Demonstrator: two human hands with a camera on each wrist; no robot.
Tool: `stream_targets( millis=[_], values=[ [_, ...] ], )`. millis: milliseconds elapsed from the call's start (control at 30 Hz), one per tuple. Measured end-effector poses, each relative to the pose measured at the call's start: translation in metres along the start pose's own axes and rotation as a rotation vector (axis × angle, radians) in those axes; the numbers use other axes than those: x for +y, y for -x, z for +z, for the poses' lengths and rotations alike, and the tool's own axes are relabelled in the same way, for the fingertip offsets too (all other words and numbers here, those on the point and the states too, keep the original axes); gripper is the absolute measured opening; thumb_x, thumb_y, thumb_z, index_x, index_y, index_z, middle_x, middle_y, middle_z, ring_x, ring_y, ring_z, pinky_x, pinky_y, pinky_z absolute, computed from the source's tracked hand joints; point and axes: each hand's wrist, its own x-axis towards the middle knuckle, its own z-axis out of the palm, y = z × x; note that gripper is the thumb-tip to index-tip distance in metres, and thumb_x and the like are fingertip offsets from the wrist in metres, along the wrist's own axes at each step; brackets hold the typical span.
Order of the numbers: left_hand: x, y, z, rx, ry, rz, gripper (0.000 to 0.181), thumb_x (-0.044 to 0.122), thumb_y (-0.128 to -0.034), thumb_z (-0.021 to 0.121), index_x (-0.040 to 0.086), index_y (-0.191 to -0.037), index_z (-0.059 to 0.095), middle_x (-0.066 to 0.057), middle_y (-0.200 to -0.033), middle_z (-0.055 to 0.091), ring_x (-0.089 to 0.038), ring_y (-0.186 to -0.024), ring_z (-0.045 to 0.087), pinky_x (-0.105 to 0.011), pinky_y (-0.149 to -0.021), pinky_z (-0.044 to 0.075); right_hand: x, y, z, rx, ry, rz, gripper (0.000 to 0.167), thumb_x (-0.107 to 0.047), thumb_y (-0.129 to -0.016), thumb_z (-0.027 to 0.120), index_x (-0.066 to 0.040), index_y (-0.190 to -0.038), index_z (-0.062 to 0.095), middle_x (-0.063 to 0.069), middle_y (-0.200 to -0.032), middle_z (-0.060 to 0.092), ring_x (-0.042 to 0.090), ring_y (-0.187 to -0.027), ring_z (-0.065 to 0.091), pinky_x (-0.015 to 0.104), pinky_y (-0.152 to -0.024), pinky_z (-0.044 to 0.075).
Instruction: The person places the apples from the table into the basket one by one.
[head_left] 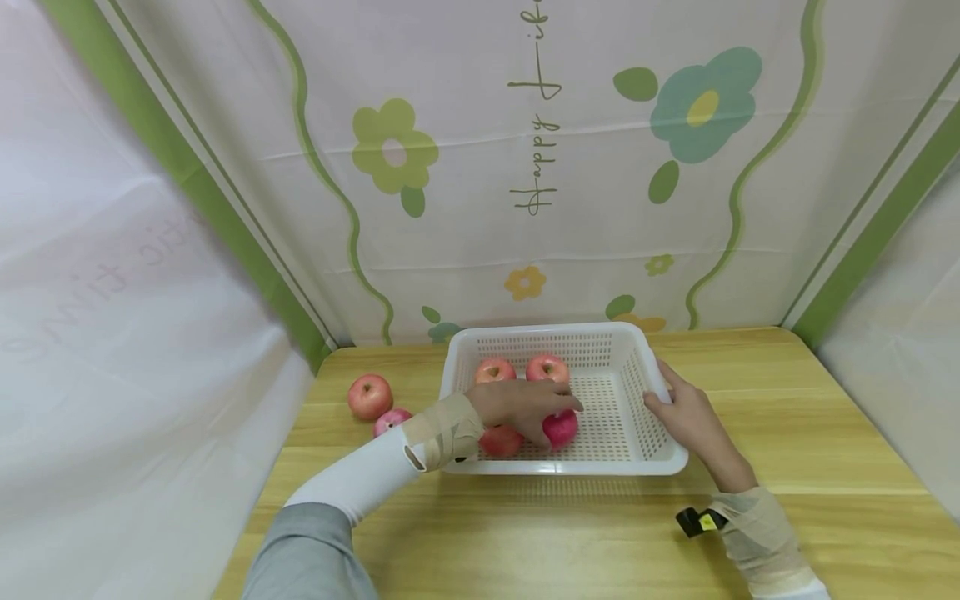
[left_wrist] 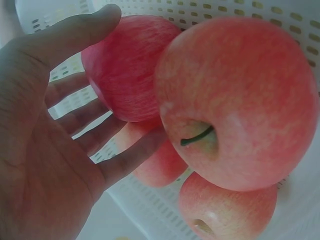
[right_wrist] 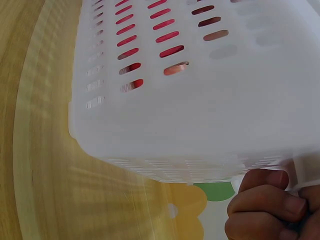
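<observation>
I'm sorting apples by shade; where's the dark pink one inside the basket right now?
In the head view, the dark pink apple is inside the white basket, partly covered by the left hand and just right of a paler red apple.

Grey sleeve (head_left: 307, 554), white undersleeve (head_left: 367, 477), beige wrist wraps (head_left: 454, 427)

Fabric-walled booth, maybe inside a home; room beyond hidden. Cloth backdrop (head_left: 465, 225) at 12 o'clock, cartoon flower (head_left: 705, 137) prints, "Happy" lettering (head_left: 536, 167); white side sheets (head_left: 157, 350) at 9 and 3; wood-grain table (head_left: 787, 417) at 6.
</observation>
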Motion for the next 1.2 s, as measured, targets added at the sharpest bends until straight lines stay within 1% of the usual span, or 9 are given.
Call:
stream_targets(
  millis=[100, 267, 467, 600, 700, 833, 1000, 1067, 1200],
  values=[
    [0.000, 0.002, -0.001, 0.001, 0.024, -0.005, 0.076, 0.033, -0.0918, 0.080, 0.020, -0.159, 0.047, 0.001, -0.154, 0.050, -0.011, -0.131, 0.054, -0.021, -0.099, 0.054, 0.001, 0.000, 0.000, -0.003, -0.002, -0.004, 0.075, -0.017, -0.108, 0.053, -0.002, -0.170, 0.014, 0.047, -0.127, 0.062, 0.038, -0.082, 0.079, 0.039, -0.058, 0.065],
    [0.000, 0.007, -0.004, 0.006, 0.091, -0.030, 0.077, 0.036, -0.0922, 0.082, 0.021, -0.160, 0.047, 0.000, -0.154, 0.049, -0.011, -0.129, 0.054, -0.026, -0.100, 0.055, 0.002, 0.000, -0.001, 0.001, 0.001, -0.005, 0.075, -0.016, -0.108, 0.053, -0.003, -0.170, 0.015, 0.047, -0.126, 0.063, 0.038, -0.081, 0.079, 0.039, -0.057, 0.065],
    [-0.001, 0.016, -0.008, 0.043, 0.166, -0.063, 0.075, 0.037, -0.0932, 0.082, 0.022, -0.159, 0.049, 0.001, -0.155, 0.049, -0.010, -0.126, 0.057, -0.028, -0.101, 0.055, 0.001, 0.000, -0.001, 0.000, 0.002, 0.004, 0.075, -0.016, -0.108, 0.053, -0.003, -0.170, 0.014, 0.047, -0.127, 0.062, 0.037, -0.081, 0.079, 0.039, -0.057, 0.065],
    [-0.004, 0.022, -0.008, 0.076, 0.177, -0.043, 0.068, 0.034, -0.0965, 0.080, 0.019, -0.156, 0.051, 0.001, -0.154, 0.055, -0.009, -0.133, 0.056, -0.024, -0.109, 0.051, 0.002, 0.000, 0.000, -0.001, -0.001, 0.004, 0.075, -0.015, -0.108, 0.053, -0.004, -0.171, 0.014, 0.047, -0.128, 0.062, 0.037, -0.082, 0.079, 0.039, -0.058, 0.066],
    [-0.007, 0.027, -0.011, 0.104, 0.180, -0.012, 0.062, 0.032, -0.0982, 0.078, 0.014, -0.152, 0.054, 0.000, -0.147, 0.063, -0.010, -0.132, 0.059, -0.022, -0.111, 0.049, 0.002, -0.001, 0.000, 0.000, -0.001, 0.001, 0.075, -0.015, -0.108, 0.053, -0.004, -0.171, 0.014, 0.047, -0.127, 0.062, 0.037, -0.082, 0.079, 0.039, -0.058, 0.066],
    [-0.011, 0.034, -0.017, 0.145, 0.209, 0.003, 0.051, 0.027, -0.0987, 0.078, 0.007, -0.143, 0.061, -0.004, -0.133, 0.070, -0.016, -0.121, 0.067, -0.022, -0.104, 0.052, 0.002, -0.001, 0.000, 0.001, 0.002, -0.002, 0.075, -0.015, -0.108, 0.053, -0.004, -0.171, 0.015, 0.047, -0.128, 0.062, 0.038, -0.084, 0.079, 0.039, -0.058, 0.066],
    [-0.015, 0.045, -0.024, 0.197, 0.249, -0.031, 0.037, 0.018, -0.0976, 0.075, 0.005, -0.132, 0.068, -0.007, -0.118, 0.075, -0.021, -0.110, 0.070, -0.023, -0.093, 0.055, 0.002, -0.001, 0.000, 0.000, 0.002, 0.001, 0.075, -0.015, -0.108, 0.054, -0.005, -0.171, 0.015, 0.047, -0.129, 0.061, 0.038, -0.084, 0.079, 0.039, -0.058, 0.066],
    [-0.017, 0.050, -0.025, 0.219, 0.235, -0.044, 0.035, 0.015, -0.0963, 0.073, 0.006, -0.130, 0.069, -0.006, -0.113, 0.076, -0.019, -0.104, 0.070, -0.023, -0.088, 0.055, 0.001, -0.001, 0.001, -0.003, -0.001, 0.004, 0.075, -0.015, -0.108, 0.054, -0.005, -0.171, 0.015, 0.047, -0.129, 0.061, 0.037, -0.083, 0.079, 0.039, -0.058, 0.066],
    [-0.022, 0.061, -0.027, 0.255, 0.226, -0.042, 0.027, 0.009, -0.0950, 0.069, 0.010, -0.122, 0.070, -0.003, -0.105, 0.075, -0.016, -0.096, 0.069, -0.024, -0.083, 0.055, 0.001, -0.001, 0.000, -0.005, -0.003, 0.007, 0.075, -0.016, -0.108, 0.054, -0.005, -0.171, 0.015, 0.047, -0.128, 0.061, 0.036, -0.082, 0.079, 0.039, -0.058, 0.065]
  ],
)
